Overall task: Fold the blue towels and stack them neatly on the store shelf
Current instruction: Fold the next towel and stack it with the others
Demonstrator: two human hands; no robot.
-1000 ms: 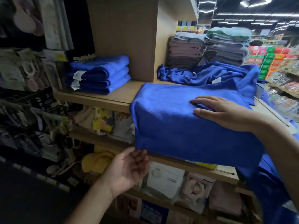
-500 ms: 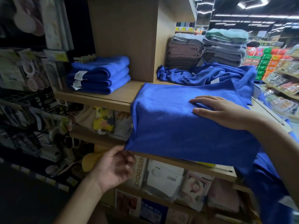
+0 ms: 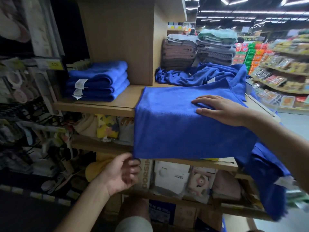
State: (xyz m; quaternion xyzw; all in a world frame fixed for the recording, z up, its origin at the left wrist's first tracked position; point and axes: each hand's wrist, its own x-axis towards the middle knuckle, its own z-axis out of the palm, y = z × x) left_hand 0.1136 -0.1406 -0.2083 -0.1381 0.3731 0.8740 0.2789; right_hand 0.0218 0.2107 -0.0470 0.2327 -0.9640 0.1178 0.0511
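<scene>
This is a shop, a large self-service store. A wooden shelf (image 3: pixel 93 106) carries a neat stack of folded blue towels (image 3: pixel 98 81) with white labels showing, and farther back stand piles of grey and brown towels (image 3: pixel 178 52). At the left, a yellow price tag (image 3: pixel 55 64) sits above small packaged items on hooks (image 3: pixel 16 81). On a lower shelf, nearer, boxed and bagged wares (image 3: pixel 172 176) stand face out. To the right, an open aisle shows long racks of packaged goods (image 3: pixel 284 72) under rows of strip lights (image 3: pixel 234 12) on a dark ceiling.
</scene>
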